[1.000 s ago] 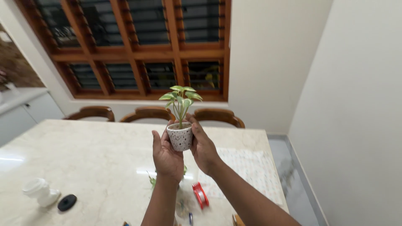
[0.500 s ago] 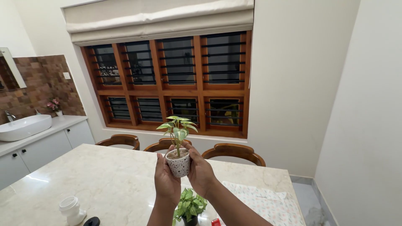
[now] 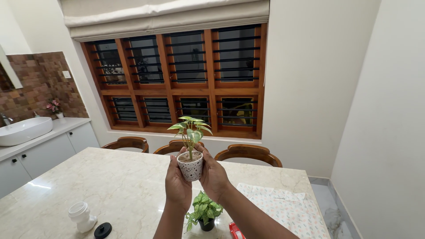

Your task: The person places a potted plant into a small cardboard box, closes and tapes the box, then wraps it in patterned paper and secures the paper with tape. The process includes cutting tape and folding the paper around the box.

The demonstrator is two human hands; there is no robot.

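Speckled pot (image 3: pixel 191 166) with small plant sits between my palms; left hand (image 3: pixel 177 184) and right hand (image 3: pixel 214 176) clasp it, raised upright above table (image 3: pixel 110 186).

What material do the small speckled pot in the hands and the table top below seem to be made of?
Small white speckled pot: probably glazed ceramic, going by its smooth white surface with dark flecks; painted plastic is possible. Cream veined table top: polished marble or similar stone, since it shows fine veins and glossy light reflections.

Small speckled pot (image 3: pixel 191 167) with seedling between left hand (image 3: pixel 177 183) and right hand (image 3: pixel 213 177), above marble table (image 3: pixel 110 186).
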